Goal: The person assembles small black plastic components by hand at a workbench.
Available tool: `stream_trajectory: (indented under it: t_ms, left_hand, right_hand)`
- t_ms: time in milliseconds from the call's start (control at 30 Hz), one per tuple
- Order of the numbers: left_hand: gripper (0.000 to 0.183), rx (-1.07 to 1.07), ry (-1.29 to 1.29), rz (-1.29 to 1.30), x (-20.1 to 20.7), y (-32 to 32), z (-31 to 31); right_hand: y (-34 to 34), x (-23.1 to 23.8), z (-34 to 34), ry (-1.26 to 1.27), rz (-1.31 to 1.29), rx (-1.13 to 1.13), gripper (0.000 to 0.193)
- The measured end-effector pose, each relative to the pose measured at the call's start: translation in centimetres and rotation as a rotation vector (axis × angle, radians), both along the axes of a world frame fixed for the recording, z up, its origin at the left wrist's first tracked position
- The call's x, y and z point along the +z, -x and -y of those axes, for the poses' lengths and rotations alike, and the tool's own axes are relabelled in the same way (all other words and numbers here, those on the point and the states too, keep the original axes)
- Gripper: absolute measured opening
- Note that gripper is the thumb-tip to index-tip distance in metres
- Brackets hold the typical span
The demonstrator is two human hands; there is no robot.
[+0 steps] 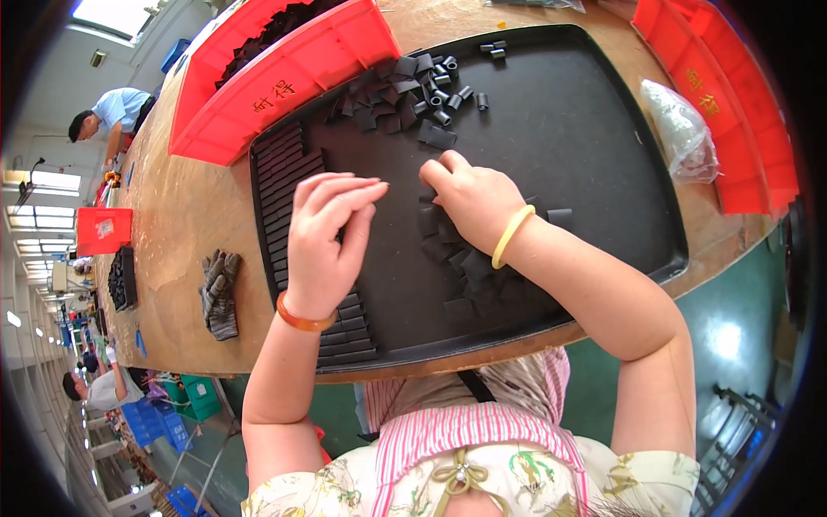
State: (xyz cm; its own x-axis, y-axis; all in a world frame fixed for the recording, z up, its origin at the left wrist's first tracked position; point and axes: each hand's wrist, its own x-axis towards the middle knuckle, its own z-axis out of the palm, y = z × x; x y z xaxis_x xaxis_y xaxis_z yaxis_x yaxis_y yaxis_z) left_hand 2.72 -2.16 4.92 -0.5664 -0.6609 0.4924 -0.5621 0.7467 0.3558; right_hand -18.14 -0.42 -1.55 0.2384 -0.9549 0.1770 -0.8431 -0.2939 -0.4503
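A large black tray lies before me on the wooden table. My left hand hovers over its left part, fingers stretched and thumb apart, with nothing visible in them. Beneath and beside it, flat black strips lie in a neat column along the tray's left edge. My right hand is closed in a pinch at a loose pile of flat black pieces; whatever its fingertips hold is hidden. Farther back in the tray sits another heap of flat black pieces, with short black tubes scattered beside it.
A red bin full of black pieces stands at the back left. More red bins and a clear plastic bag are at the right. Grey gloves lie left of the tray. Two people work farther off at the left.
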Motion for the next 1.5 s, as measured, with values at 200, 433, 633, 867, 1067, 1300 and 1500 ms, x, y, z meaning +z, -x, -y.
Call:
stream_trajectory:
  t_ms: [200,433,633,867,1067,1300,1500]
  left_hand:
    - [0.027,-0.02,-0.231,-0.034,-0.9,1.6,-1.6]
    - [0.036,0.038,0.288,0.219,-2.1,3.3,-2.7]
    - [0.037,0.137,0.266,0.146,-2.4,3.2,-2.9]
    - [0.036,0.141,0.147,0.074,-2.1,2.6,-3.4]
    - [0.022,0.121,-0.137,-0.157,-2.9,1.5,-3.3]
    - [0.021,0.154,-0.455,-0.383,-3.0,1.7,-3.1]
    - [0.026,0.089,-0.748,-0.561,-3.5,1.2,-3.1]
  right_hand:
    - [0.4,-0.3,-0.1,-0.039,0.069,0.01,0.018]
    - [1.0,0.7,-0.2,0.086,0.553,0.213,0.012]
    - [1.5,1.5,0.2,-0.26,0.771,0.232,0.017]
    - [1.5,0.4,0.2,-0.354,0.907,0.302,0.018]
    - [3.5,2.1,1.0,-1.068,1.972,-0.172,0.01]
    - [4.2,2.3,0.6,-1.288,1.836,0.033,0.033]
    - [3.2,3.1,0.3,-1.095,1.999,-0.215,0.036]
